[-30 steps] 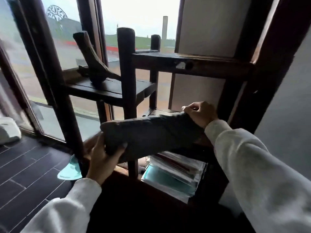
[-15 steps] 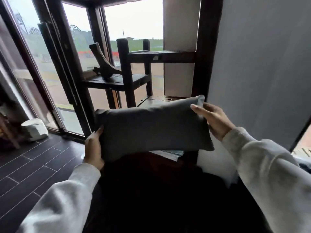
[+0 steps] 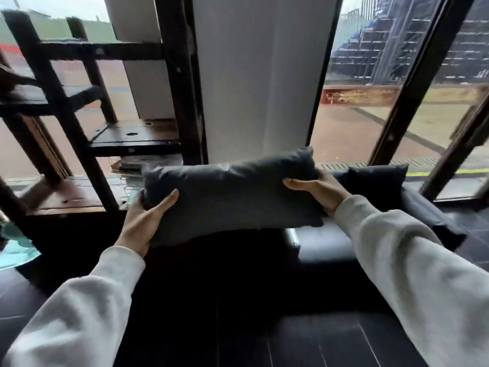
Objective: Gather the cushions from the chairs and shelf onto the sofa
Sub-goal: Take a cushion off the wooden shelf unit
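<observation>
since the earlier frame the view has swung right, leaving the dark wooden shelf (image 3: 137,136) at left and bringing a black sofa (image 3: 325,247) with another dark cushion (image 3: 375,181) into sight. the grey cushion (image 3: 227,197) is held in the air in front of the white wall, above the sofa's near end. the left hand (image 3: 144,221) and right hand (image 3: 317,192) each keep a closed grip on one short end, thumbs on its plump, faintly creased front.

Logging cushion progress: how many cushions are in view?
2: one grey cushion held between both hands, one dark cushion on the sofa behind the right hand. Others may be hidden.
</observation>
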